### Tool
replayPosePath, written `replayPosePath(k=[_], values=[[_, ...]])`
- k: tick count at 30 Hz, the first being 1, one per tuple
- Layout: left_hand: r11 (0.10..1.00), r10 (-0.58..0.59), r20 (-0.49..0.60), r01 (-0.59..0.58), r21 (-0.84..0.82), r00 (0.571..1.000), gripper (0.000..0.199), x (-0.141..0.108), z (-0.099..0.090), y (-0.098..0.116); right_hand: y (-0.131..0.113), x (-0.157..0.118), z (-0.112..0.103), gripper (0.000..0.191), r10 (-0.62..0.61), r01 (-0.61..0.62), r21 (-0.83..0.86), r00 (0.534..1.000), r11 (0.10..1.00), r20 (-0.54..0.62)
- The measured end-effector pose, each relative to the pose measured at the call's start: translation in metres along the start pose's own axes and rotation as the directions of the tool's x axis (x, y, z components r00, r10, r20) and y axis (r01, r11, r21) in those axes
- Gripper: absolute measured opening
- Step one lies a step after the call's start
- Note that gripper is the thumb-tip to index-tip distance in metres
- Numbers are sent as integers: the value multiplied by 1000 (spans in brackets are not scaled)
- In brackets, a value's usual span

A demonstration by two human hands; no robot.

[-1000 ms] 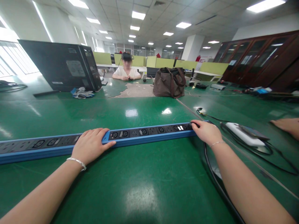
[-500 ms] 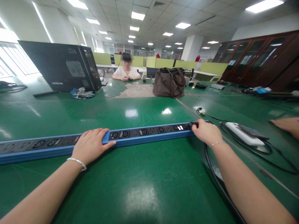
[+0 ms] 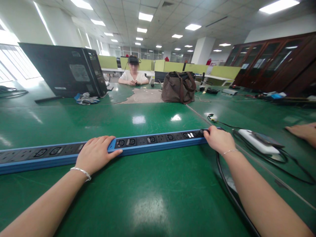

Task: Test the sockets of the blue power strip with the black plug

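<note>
A long blue power strip with a row of black sockets lies across the green table, running off the left edge. My left hand is wrapped over it left of the middle, thumb on the near side and fingers over the top, covering some sockets. At the strip's right end my right hand is closed around a black plug, which sits at the last socket. How deep the plug is seated is hidden by my fingers. A thick black cable hangs below that hand and runs toward me along my forearm.
A white adapter with tangled black cords lies to the right, near another person's hand. Farther back are a black computer case, gloves and a brown bag. Another person sits across the table.
</note>
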State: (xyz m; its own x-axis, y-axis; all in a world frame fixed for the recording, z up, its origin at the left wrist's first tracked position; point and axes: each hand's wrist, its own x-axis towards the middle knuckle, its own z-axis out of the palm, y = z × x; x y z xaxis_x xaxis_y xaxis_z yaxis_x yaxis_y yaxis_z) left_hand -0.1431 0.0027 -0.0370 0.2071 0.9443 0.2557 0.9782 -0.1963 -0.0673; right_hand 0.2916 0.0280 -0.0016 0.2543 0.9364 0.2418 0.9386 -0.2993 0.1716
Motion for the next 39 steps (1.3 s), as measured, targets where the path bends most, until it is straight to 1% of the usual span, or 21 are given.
replayPosePath(k=[8, 10, 11, 12, 13, 15, 17, 19, 23, 28, 31, 33, 36, 37, 39], values=[[1000, -3, -7, 3, -11, 1000, 69, 0, -1, 0, -2, 1, 2, 35, -37, 37, -20, 999, 999, 6], [1000, -5, -7, 5, -20, 1000, 69, 0, -1, 0, 3, 3, 2, 35, -5, 5, 41, 1000, 999, -6], [1000, -5, -9, 5, -21, 1000, 69, 0, 0, 0, 7, 4, 3, 36, 34, -33, 115, 999, 993, -4], [1000, -4, -10, 3, -20, 1000, 70, 0, 0, 0, 12, 6, 4, 36, 83, -83, 219, 997, 972, 7], [1000, -3, -11, 3, -17, 1000, 70, 0, 1, 0, 17, 8, 6, 37, 129, -137, 351, 991, 926, 47], [1000, -1, -7, 1, -8, 1000, 70, 0, 1, -1, 26, 11, 11, 38, 169, -219, 572, 976, 790, 139], [1000, 2, -2, -2, -1, 1000, 70, 0, 2, -1, 29, 12, 15, 37, 172, -246, 685, 969, 686, 176], [1000, 5, -4, -5, 2, 1000, 69, 0, 2, -1, 28, 11, 18, 36, 158, -228, 726, 974, 648, 165], [1000, -1, -10, 1, -6, 1000, 68, 0, 1, 0, 21, 9, 19, 35, 149, -206, 734, 978, 648, 143], [998, -15, -7, 15, -53, 1000, 67, 0, 0, 0, 25, 10, 23, 36, 144, -198, 771, 980, 605, 138], [998, -18, -7, 18, -64, 1000, 68, 0, 0, 0, 23, 9, 20, 33, 154, -208, 752, 978, 625, 143], [998, -13, -9, 13, -59, 1000, 68, 1, 0, 0, 16, 6, 14, 30, 159, -197, 717, 980, 668, 121], [999, -3, -14, 2, -35, 1000, 69, 1, 1, 0, -1, -1, 4, 26, 134, -119, 634, 991, 764, 24], [1000, 0, -14, -1, -26, 1000, 69, 0, 1, 0, -8, -4, 2, 27, 105, -79, 631, 995, 771, -4], [1000, 5, -16, -5, -13, 1000, 69, 0, 0, 0, -22, -10, -1, 29, 17, 3, 691, 1000, 723, -22]])
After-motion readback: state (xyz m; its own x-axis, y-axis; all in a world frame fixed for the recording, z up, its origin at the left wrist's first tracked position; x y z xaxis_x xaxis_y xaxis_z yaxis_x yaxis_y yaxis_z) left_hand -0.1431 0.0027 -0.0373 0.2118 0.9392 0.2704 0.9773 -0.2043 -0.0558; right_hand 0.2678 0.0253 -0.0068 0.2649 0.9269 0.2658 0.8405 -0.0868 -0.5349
